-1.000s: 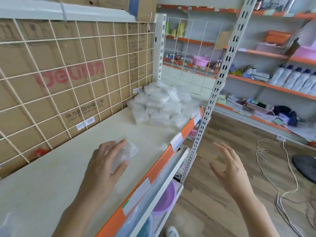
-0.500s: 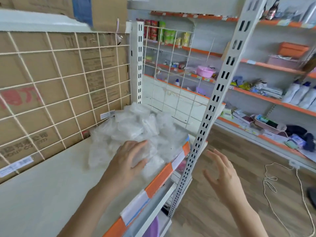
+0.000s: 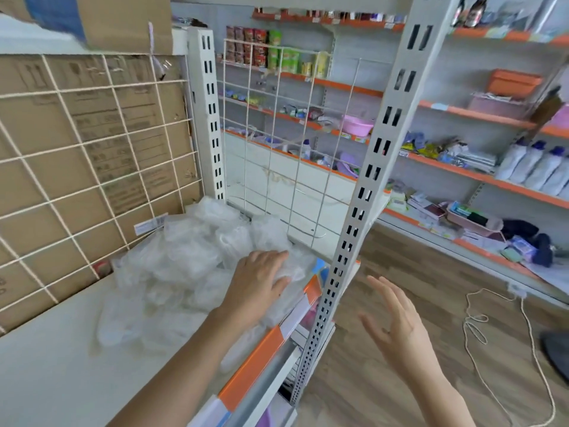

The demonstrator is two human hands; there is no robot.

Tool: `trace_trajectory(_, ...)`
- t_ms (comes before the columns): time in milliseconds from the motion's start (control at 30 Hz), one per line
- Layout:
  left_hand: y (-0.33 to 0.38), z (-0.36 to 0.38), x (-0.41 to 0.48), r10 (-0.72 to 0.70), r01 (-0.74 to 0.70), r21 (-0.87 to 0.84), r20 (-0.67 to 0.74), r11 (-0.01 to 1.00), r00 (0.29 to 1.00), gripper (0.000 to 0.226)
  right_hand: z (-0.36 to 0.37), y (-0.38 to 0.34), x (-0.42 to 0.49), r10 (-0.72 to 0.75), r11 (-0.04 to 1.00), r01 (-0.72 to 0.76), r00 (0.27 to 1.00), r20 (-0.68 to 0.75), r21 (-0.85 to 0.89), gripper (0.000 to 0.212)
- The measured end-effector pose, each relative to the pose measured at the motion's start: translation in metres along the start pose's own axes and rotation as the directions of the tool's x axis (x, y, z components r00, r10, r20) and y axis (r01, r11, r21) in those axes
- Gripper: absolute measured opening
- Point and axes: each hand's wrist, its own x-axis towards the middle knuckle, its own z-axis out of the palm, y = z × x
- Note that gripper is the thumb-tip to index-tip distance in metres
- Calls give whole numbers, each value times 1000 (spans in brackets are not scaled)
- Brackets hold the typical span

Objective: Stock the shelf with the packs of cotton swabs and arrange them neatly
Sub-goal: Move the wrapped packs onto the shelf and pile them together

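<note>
A heap of clear plastic packs of cotton swabs (image 3: 184,257) lies on the white shelf board (image 3: 55,374), pushed into its far right corner against the white wire grid back panel (image 3: 92,155) and the wire grid at the side (image 3: 295,167). The packs are jumbled, lying over one another at odd angles. The left hand (image 3: 257,285) reaches across the shelf and rests palm down on a pack at the front right edge of the heap, just behind the shelf's orange front strip (image 3: 255,365); its fingers (image 3: 271,257) lie close together and nearly straight on the plastic, thumb out to the side, pressing and not wrapped around it. The right hand (image 3: 397,325) hangs in the air over the wooden plank floor (image 3: 385,389), to the right of the perforated grey upright post (image 3: 366,192), fingers spread wide and holding nothing. Brown cardboard boxes (image 3: 61,192) stand behind the back grid. A white cord (image 3: 475,325) lies looped on the floor
</note>
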Motion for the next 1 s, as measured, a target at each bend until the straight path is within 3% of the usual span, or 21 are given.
trace_trajectory(100, -4, 0, 2, 18, -18, 15, 10, 1000, 1000, 41, -1, 0, 3, 34, 999, -34, 999, 11, -8, 68)
trace_trajectory(233, -5, -3, -1, 6, -7, 57, 5, 998, 1000, 45, -2, -1, 4, 42, 999, -42, 999, 18, -13, 69)
trace_trajectory(467, -14, -34, -36, -1, 1, -7, -63, 1000, 998, 49, -5, -16, -5, 13, 1000, -12, 999, 35, -24, 56)
trace_trajectory(667, -36, -64, -109, -78, 75, -24, -152, 997, 985, 50, 3, -48, -38, -22, 999, 24, 998, 53, -29, 53)
trace_trajectory(767, -46, -82, -155, -103, 102, -13, -181, 995, 978, 50, 9, -66, -63, -15, 1000, 17, 997, 70, -23, 67)
trace_trajectory(1000, -59, -130, -274, -194, 212, 70, -204, 975, 960, 52, 25, -116, -142, -57, 998, 56, 996, 69, 19, 56)
